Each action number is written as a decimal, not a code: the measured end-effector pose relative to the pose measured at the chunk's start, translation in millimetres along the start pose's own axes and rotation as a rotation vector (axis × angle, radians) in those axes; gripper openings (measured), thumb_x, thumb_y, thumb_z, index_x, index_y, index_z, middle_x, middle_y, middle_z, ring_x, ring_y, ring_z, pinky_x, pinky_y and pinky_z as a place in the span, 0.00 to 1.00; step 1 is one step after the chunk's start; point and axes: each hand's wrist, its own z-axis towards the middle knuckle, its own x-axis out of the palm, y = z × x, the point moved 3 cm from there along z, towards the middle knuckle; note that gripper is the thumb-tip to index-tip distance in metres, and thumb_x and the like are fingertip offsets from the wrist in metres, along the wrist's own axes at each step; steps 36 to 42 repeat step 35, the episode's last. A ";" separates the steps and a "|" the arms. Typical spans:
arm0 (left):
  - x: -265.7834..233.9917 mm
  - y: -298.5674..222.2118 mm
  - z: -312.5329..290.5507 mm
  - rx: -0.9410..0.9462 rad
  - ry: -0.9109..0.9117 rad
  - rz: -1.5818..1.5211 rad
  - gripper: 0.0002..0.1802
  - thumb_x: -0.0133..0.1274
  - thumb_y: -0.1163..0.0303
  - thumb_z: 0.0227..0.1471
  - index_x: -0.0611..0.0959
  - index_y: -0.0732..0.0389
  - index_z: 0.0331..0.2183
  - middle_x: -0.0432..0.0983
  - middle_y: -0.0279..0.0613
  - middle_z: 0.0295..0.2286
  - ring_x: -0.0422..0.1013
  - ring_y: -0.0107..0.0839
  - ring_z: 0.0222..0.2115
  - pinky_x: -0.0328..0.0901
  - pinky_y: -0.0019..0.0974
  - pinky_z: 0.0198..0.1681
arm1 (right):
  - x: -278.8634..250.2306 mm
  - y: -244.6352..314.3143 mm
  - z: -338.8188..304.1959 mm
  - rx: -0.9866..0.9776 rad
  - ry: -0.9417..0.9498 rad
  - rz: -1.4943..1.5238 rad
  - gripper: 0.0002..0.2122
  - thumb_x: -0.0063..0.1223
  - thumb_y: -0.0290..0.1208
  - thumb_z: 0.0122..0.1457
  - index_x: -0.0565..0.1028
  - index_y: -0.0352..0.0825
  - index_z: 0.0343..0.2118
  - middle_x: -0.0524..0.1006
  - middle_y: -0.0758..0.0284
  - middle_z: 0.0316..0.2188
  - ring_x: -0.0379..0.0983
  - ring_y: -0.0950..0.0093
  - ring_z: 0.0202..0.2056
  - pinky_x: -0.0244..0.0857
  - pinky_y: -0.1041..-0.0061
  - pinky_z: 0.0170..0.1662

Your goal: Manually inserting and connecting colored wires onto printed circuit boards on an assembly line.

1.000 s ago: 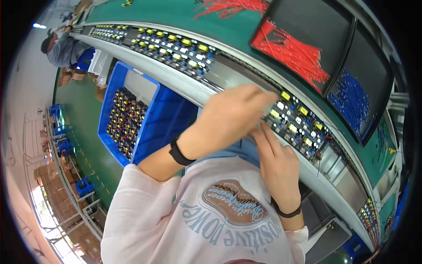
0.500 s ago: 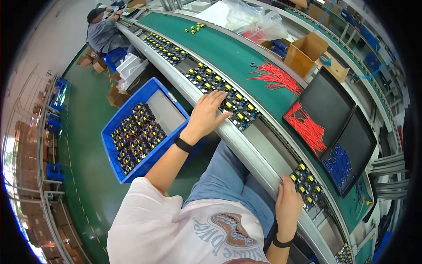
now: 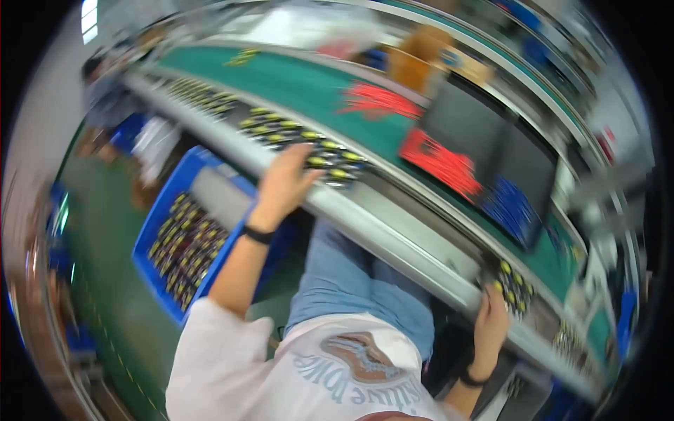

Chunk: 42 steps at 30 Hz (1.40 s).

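My left hand [image 3: 284, 181] lies over the rail, its fingers on the near edge of a panel of circuit boards [image 3: 337, 154] with yellow block parts. Its thumb is held apart, and it is open. At the right, my right hand [image 3: 491, 317] touches the near-left corner of a smaller circuit board panel [image 3: 514, 289]. Its fingers are blurred, so its grip cannot be told. Both panels lie in the track behind the silver rail [image 3: 393, 242]. Another group of boards [image 3: 200, 97] sits farther left along the track.
A blue bin [image 3: 151, 270] of boards stands left of my legs. Across the green bench [image 3: 295, 77] lie red wires [image 3: 379, 100] and black trays [image 3: 467, 105] with red and blue wires. Another person [image 3: 109, 88] sits at the far left. Cardboard boxes [image 3: 414, 59] stand behind.
The view has swung, blurring the picture. The gap between my hands has widened, with my right hand and the smaller panel farther right along the track. My left hand stays at the larger panel.
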 end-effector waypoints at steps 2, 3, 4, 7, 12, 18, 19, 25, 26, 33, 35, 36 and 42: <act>6.8 -11.7 3.0 -0.038 0.123 -0.076 0.26 0.63 0.66 0.55 0.79 0.66 0.52 0.77 0.55 0.51 0.72 0.54 0.54 0.66 0.49 0.58 | -6.5 -9.0 -4.0 0.072 0.009 -0.030 0.11 0.52 0.24 0.64 0.79 0.31 0.48 0.82 0.53 0.45 0.79 0.51 0.44 0.73 0.62 0.48; 8.2 -8.8 -4.0 -0.049 0.150 -0.066 0.25 0.62 0.69 0.56 0.78 0.66 0.54 0.76 0.54 0.53 0.71 0.53 0.54 0.65 0.48 0.60 | -7.6 -7.8 -1.8 0.128 0.022 0.012 0.11 0.54 0.24 0.64 0.79 0.32 0.48 0.82 0.53 0.44 0.79 0.52 0.44 0.73 0.62 0.47; 3.8 -3.4 -10.3 -0.045 0.163 -0.056 0.26 0.60 0.72 0.57 0.77 0.66 0.57 0.76 0.55 0.54 0.71 0.52 0.56 0.64 0.46 0.61 | -4.8 -12.6 2.0 0.107 0.000 0.019 0.11 0.54 0.25 0.63 0.80 0.33 0.47 0.82 0.53 0.43 0.79 0.52 0.44 0.74 0.61 0.46; 0.4 16.0 -20.6 0.059 0.189 0.049 0.28 0.57 0.70 0.61 0.74 0.65 0.60 0.71 0.56 0.58 0.67 0.53 0.59 0.61 0.47 0.63 | 13.9 -25.0 7.6 0.143 -0.004 -0.054 0.10 0.55 0.27 0.62 0.79 0.36 0.46 0.82 0.57 0.38 0.80 0.54 0.37 0.74 0.59 0.39; -0.1 -24.7 -10.8 0.127 0.255 0.037 0.30 0.56 0.68 0.62 0.71 0.63 0.63 0.67 0.56 0.61 0.64 0.54 0.61 0.59 0.48 0.64 | -11.3 -37.6 -7.8 0.167 -0.093 -0.141 0.09 0.56 0.29 0.62 0.79 0.37 0.44 0.81 0.59 0.35 0.80 0.56 0.33 0.73 0.58 0.36; -0.9 -45.4 -15.2 0.150 0.294 0.024 0.31 0.56 0.69 0.61 0.70 0.61 0.64 0.65 0.55 0.63 0.63 0.54 0.62 0.58 0.49 0.64 | -16.5 -68.6 -14.4 0.190 -0.177 -0.252 0.07 0.53 0.31 0.63 0.79 0.37 0.40 0.81 0.61 0.32 0.79 0.57 0.29 0.74 0.60 0.32; 1.4 -49.3 -18.9 0.143 0.299 0.019 0.31 0.56 0.69 0.61 0.70 0.61 0.64 0.65 0.55 0.63 0.63 0.55 0.62 0.58 0.49 0.64 | -20.8 -76.2 -14.9 0.215 -0.153 -0.279 0.07 0.53 0.31 0.63 0.79 0.37 0.40 0.81 0.61 0.32 0.80 0.57 0.29 0.74 0.60 0.32; 6.5 -61.8 -25.2 0.099 0.311 0.016 0.32 0.56 0.71 0.59 0.70 0.62 0.64 0.65 0.55 0.63 0.63 0.56 0.62 0.58 0.49 0.65 | -30.2 -97.0 -11.9 0.266 -0.145 -0.275 0.07 0.52 0.32 0.64 0.80 0.37 0.39 0.81 0.60 0.32 0.80 0.56 0.30 0.74 0.58 0.33; 6.8 -64.5 -25.9 0.103 0.310 -0.005 0.33 0.57 0.71 0.57 0.70 0.62 0.64 0.65 0.55 0.63 0.63 0.56 0.62 0.58 0.49 0.64 | -31.5 -105.6 -11.3 0.281 -0.135 -0.301 0.08 0.53 0.32 0.63 0.80 0.38 0.40 0.82 0.60 0.33 0.80 0.55 0.31 0.75 0.58 0.34; 14.2 -70.4 -18.2 0.076 0.356 -0.027 0.39 0.64 0.75 0.48 0.72 0.61 0.62 0.66 0.56 0.61 0.63 0.57 0.62 0.58 0.50 0.65 | -35.8 -111.1 -19.1 0.419 -0.054 -0.354 0.10 0.55 0.34 0.64 0.82 0.36 0.44 0.84 0.56 0.37 0.82 0.55 0.35 0.76 0.58 0.39; 7.4 -69.8 -25.3 0.099 0.356 -0.028 0.39 0.65 0.72 0.49 0.72 0.59 0.63 0.65 0.55 0.62 0.63 0.55 0.62 0.57 0.51 0.66 | -31.2 -102.7 5.5 0.390 0.051 -0.246 0.12 0.60 0.34 0.61 0.82 0.35 0.45 0.84 0.55 0.40 0.82 0.56 0.39 0.77 0.63 0.43; 7.4 -69.8 -25.3 0.099 0.356 -0.028 0.39 0.65 0.72 0.49 0.72 0.59 0.63 0.65 0.55 0.62 0.63 0.55 0.62 0.57 0.51 0.66 | -31.2 -102.7 5.5 0.390 0.051 -0.246 0.12 0.60 0.34 0.61 0.82 0.35 0.45 0.84 0.55 0.40 0.82 0.56 0.39 0.77 0.63 0.43; 7.4 -69.8 -25.3 0.099 0.356 -0.028 0.39 0.65 0.72 0.49 0.72 0.59 0.63 0.65 0.55 0.62 0.63 0.55 0.62 0.57 0.51 0.66 | -31.2 -102.7 5.5 0.390 0.051 -0.246 0.12 0.60 0.34 0.61 0.82 0.35 0.45 0.84 0.55 0.40 0.82 0.56 0.39 0.77 0.63 0.43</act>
